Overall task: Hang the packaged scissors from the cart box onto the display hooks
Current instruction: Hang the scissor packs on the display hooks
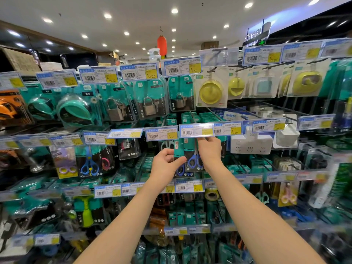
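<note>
A teal and black pack of blue-handled scissors [191, 159] hangs upright at the middle of the display, just under a blue and yellow price tag [196, 130]. My left hand [165, 163] pinches the pack's left edge between thumb and fingers. My right hand [209, 149] is raised at the pack's top right, fingertips up against the underside of that price tag, where the hook is hidden. A second blue scissors pack [182, 171] shows lower, behind my left hand. The cart box is out of view.
Rows of hooks carry padlocks [148, 106], tape measures [73, 109], yellow holders [210, 92], white power strips [251, 143] and other scissors packs [89, 164]. Price tags [161, 134] jut forward along each row. Long bare hook rods [245, 111] stick out at the right.
</note>
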A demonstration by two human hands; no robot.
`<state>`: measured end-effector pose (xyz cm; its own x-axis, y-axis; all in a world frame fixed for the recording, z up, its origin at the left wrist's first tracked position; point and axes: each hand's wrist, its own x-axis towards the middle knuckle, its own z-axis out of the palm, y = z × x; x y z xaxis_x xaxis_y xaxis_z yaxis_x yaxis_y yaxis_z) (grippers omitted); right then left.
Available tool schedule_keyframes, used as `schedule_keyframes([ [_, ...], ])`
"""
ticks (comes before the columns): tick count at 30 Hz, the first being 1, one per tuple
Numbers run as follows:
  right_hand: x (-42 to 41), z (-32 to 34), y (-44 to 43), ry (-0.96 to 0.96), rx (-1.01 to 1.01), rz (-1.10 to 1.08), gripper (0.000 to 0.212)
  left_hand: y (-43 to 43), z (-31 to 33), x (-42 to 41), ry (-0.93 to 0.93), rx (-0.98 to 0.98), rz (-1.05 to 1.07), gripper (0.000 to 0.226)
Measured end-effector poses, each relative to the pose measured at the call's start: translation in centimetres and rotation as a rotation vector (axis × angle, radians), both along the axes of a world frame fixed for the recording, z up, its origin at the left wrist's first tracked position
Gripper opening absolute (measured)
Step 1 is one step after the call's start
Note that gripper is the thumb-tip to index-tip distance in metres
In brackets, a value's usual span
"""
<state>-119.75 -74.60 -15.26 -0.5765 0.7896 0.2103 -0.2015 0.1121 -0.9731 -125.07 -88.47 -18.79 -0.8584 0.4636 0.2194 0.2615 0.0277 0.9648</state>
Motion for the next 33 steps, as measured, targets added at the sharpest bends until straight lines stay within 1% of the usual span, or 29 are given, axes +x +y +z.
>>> schedule_keyframes([
  [6, 0.1, -0.2, 0.4, -0.006, 0.013, 0.020, 0.024, 0.1, -0.3, 0.1, -0.001, -0.002, 0.001, 0.026],
  [16, -0.5, -1.2, 1.0, -0.004, -0.003, 0.061, 0.040, 0.5, -1.0, -0.2, 0.001, -0.018, 0.011, 0.026],
  [18, -0.3, -1.3, 1.2, -0.002, 0.008, 0.073, 0.038, 0.5, -1.1, -0.2, 0.007, -0.024, 0.011, 0.025],
  [21, 0.1, -1.1, 1.0, -0.003, 0.005, 0.093, 0.028, 0.5, -1.3, -0.3, 0.006, -0.022, 0.011, 0.026],
  [24, 0.0, -1.1, 1.1, -0.032, 0.004, 0.101, 0.030, 0.3, -1.4, -0.5, 0.000, -0.021, 0.020, 0.027],
  [27, 0.0, -1.0, 1.4, -0.055, 0.024, 0.105, 0.038, -0.4, -1.6, -1.3, -0.041, -0.006, 0.046, 0.042],
  [29, 0.0, -1.1, 1.7, -0.084, 0.036, 0.141, 0.042, -1.1, -1.7, -1.8, -0.062, 0.018, 0.082, 0.047],
  [30, 0.1, -1.5, 1.8, -0.123, 0.046, 0.169, 0.054, -1.4, -1.8, -2.1, -0.064, 0.023, 0.100, 0.046],
  [31, 0.4, -2.0, 1.9, -0.169, 0.066, 0.196, 0.074, -1.7, -1.9, -2.2, -0.073, 0.028, 0.114, 0.042],
  [32, 0.8, -2.5, 1.8, -0.210, 0.097, 0.223, 0.088, -2.0, -1.9, -2.4, -0.073, 0.030, 0.119, 0.037],
  [33, 1.1, -3.3, 2.0, -0.226, 0.129, 0.240, 0.088, -2.2, -2.0, -2.5, -0.077, 0.035, 0.124, 0.032],
])
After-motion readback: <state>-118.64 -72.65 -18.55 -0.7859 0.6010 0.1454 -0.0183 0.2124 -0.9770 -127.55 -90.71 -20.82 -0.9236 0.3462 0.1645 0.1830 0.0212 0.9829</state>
